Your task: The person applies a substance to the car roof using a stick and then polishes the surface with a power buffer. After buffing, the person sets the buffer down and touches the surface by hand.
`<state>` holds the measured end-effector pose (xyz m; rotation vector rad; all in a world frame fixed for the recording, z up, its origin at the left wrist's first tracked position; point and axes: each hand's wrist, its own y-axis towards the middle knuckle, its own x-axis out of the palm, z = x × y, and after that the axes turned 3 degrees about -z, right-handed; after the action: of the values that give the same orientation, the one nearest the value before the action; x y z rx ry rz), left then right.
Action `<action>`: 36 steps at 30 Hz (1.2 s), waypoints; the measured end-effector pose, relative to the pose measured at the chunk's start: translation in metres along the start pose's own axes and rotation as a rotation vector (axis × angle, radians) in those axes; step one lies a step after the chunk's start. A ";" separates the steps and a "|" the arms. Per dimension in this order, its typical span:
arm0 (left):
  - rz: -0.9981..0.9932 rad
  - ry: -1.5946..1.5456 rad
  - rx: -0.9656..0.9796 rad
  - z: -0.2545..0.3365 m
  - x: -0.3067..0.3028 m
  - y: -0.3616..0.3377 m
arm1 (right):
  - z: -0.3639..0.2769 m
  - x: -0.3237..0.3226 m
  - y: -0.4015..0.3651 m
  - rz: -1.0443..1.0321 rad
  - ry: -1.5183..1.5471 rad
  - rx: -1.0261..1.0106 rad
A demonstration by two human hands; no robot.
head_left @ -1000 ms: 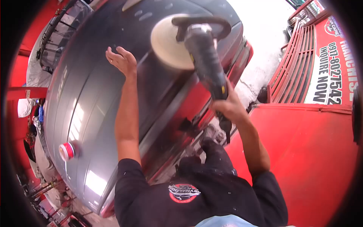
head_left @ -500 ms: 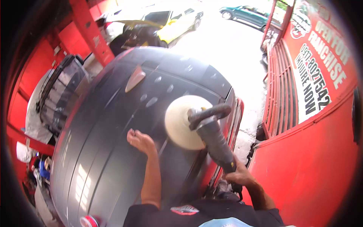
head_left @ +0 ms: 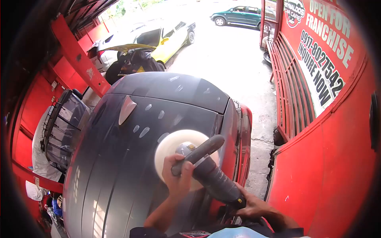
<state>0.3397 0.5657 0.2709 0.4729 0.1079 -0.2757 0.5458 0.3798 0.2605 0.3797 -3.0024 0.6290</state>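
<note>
A dark grey polisher (head_left: 220,180) with a round cream pad (head_left: 163,152) is over the right side of a dark car roof (head_left: 107,154). My left hand (head_left: 177,176) is closed round one end of its thick black front handle (head_left: 208,148). The rear of the polisher's body lies in my right hand (head_left: 252,204), the fingers partly hidden under it. The pad's face is turned down to the roof; its contact is hidden. Several pale smears (head_left: 143,132) mark the roof ahead and left of the pad, near a pinkish shark-fin antenna (head_left: 127,110).
A red wall (head_left: 321,170) with a lettered sign (head_left: 317,71) and a slatted red bench (head_left: 291,87) run along the right. Ahead stand a yellow car (head_left: 168,41) with its hood raised and a green car (head_left: 238,16). A red post (head_left: 79,55) rises at left.
My left hand was open above the roof and now grips the front handle. The polisher has shifted left and lower in view. The camera has tilted up; a red-topped container has left view.
</note>
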 end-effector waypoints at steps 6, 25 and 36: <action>0.302 -0.195 -0.094 -0.006 0.047 0.049 | -0.009 -0.023 0.022 0.099 -0.119 -0.018; 0.244 -0.190 -0.121 -0.058 0.095 0.149 | -0.027 -0.086 0.090 0.314 0.025 0.016; 0.318 0.177 0.103 0.016 -0.026 -0.099 | -0.004 -0.002 -0.001 -0.204 -0.387 0.161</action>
<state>0.2867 0.4801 0.2461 0.6080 0.1890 0.0736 0.5476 0.3808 0.2649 0.9007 -3.2088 0.8695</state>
